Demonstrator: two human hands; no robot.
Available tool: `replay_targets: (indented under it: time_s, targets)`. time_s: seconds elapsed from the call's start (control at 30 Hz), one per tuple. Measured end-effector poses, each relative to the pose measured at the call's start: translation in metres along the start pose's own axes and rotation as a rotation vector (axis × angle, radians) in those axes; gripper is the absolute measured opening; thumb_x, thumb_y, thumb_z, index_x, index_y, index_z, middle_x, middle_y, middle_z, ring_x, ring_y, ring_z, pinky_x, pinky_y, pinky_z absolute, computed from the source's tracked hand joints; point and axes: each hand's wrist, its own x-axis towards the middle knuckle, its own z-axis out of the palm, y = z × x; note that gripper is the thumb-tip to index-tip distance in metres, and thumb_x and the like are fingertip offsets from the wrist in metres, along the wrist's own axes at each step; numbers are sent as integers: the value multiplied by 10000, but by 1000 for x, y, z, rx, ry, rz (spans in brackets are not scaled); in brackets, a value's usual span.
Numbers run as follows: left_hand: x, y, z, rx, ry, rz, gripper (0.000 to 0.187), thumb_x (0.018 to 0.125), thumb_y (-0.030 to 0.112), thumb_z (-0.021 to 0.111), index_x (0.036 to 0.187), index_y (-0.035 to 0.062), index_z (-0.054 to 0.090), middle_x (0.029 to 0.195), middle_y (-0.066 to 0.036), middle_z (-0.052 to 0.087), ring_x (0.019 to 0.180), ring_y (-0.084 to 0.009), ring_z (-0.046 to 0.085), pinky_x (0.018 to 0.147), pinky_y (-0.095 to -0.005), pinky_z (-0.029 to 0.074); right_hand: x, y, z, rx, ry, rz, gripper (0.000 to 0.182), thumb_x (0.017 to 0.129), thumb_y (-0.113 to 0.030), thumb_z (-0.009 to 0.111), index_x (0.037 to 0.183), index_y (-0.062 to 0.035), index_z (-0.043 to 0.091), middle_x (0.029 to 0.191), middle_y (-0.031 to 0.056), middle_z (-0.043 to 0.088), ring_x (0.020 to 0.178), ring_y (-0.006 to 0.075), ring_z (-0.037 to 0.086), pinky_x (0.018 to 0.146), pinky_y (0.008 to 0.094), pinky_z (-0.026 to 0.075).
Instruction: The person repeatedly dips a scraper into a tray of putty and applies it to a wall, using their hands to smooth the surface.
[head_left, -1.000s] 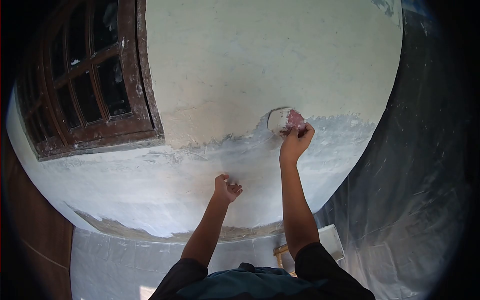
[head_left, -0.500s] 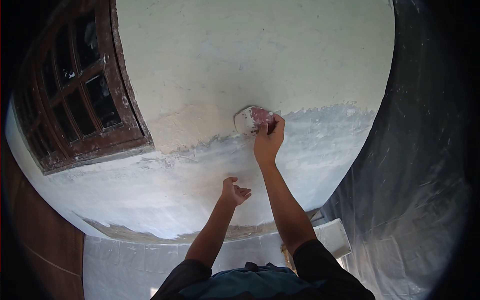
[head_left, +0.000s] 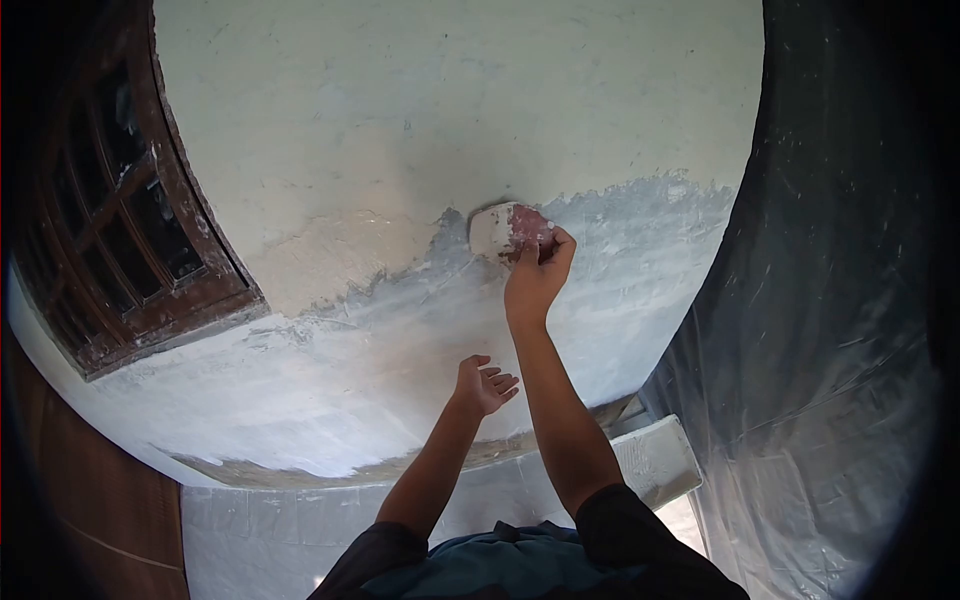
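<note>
Red and white, the flat spreader (head_left: 508, 232) lies against the wall (head_left: 450, 110), where pale green meets grey-white coating, its right side pinched between the right hand's (head_left: 540, 270) closed thumb and fingers. Nearer, the left hand (head_left: 486, 386) is empty, fingers loosely half open. Left stands a brown window frame (head_left: 200, 240); right hangs plastic sheeting (head_left: 800, 330).

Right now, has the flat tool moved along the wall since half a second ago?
Yes. Judged against the window frame, the flat tool in the right hand has shifted right along the wall, away from it.
</note>
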Motion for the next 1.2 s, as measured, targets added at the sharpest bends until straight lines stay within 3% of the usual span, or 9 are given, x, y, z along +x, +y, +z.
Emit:
replay_targets:
  time_s: [0.07, 0.2, 0.4, 0.53, 0.73, 0.9, 0.93, 1.07, 1.2]
  targets:
    - [2, -13, 7, 52, 26, -6, 774, 833, 279, 426, 1441, -40, 69, 1490, -243, 147, 1340, -365, 281, 1099, -455, 213, 3, -6, -30, 9, 4, 41, 202, 870, 60, 464, 1064, 9, 445, 923, 57, 492, 775, 97, 489, 716, 243, 437]
    - [17, -44, 21, 129, 69, -77, 702, 836, 274, 419, 1423, -28, 181, 1455, -213, 262, 1319, -357, 317, 1084, -458, 238, 8, 25, -100, 47, 27, 44, 205, 897, 55, 448, 1092, 5, 410, 946, 69, 494, 804, 99, 498, 742, 242, 444]
    - [57, -107, 31, 251, 63, -241, 485, 830, 235, 417, 1255, 2, 423, 1237, -118, 546, 1182, -312, 470, 995, -418, 341, 3, 58, -213, -80, 171, 185, 211, 906, 49, 445, 1111, 17, 407, 999, 99, 520, 871, 119, 530, 776, 251, 450]
    - [91, -150, 30, 309, 52, -321, 392, 797, 214, 460, 1138, 25, 503, 1178, -89, 579, 1141, -277, 501, 948, -391, 375, 1, 66, -284, -192, 288, 314, 194, 903, 30, 471, 1097, 38, 459, 1001, 109, 573, 903, 136, 564, 802, 275, 459]
    - [134, -211, 11, 423, 154, -430, 329, 826, 220, 430, 1104, 66, 517, 1153, -46, 586, 1088, -247, 525, 931, -375, 373, -27, 94, -418, -556, 371, 472, 229, 882, -19, 522, 1091, 75, 523, 930, 112, 626, 808, 136, 590, 711, 272, 473]
    - [163, -250, -9, 465, 241, -502, 309, 840, 222, 432, 1095, 75, 526, 1144, -40, 591, 1095, -236, 519, 945, -374, 363, -40, 82, -505, -1029, 448, 568, 200, 815, -43, 580, 1008, 8, 592, 802, 136, 647, 711, 199, 631, 666, 315, 464]
    - [168, -256, -12, 477, 247, -511, 302, 846, 225, 433, 1093, 79, 528, 1144, -39, 591, 1101, -233, 515, 954, -373, 356, -46, 90, -524, -1070, 468, 478, 203, 804, -44, 565, 999, 2, 596, 836, 151, 658, 747, 276, 652, 682, 348, 476]
    - [182, -283, -27, 517, 278, -564, 292, 861, 230, 432, 1096, 86, 531, 1143, -36, 594, 1118, -232, 503, 978, -371, 337, -64, 117, -591, -1300, 411, 439, 300, 770, -61, 531, 1057, -33, 613, 928, 200, 654, 878, 389, 625, 758, 433, 491]
    - [191, -310, -43, 569, 312, -627, 293, 867, 221, 441, 1104, 77, 534, 1117, -27, 593, 1121, -220, 499, 979, -357, 343, -73, 135, -621, -1384, 438, 511, 320, 773, -53, 511, 1075, -50, 614, 946, 204, 652, 881, 389, 625, 766, 456, 494]
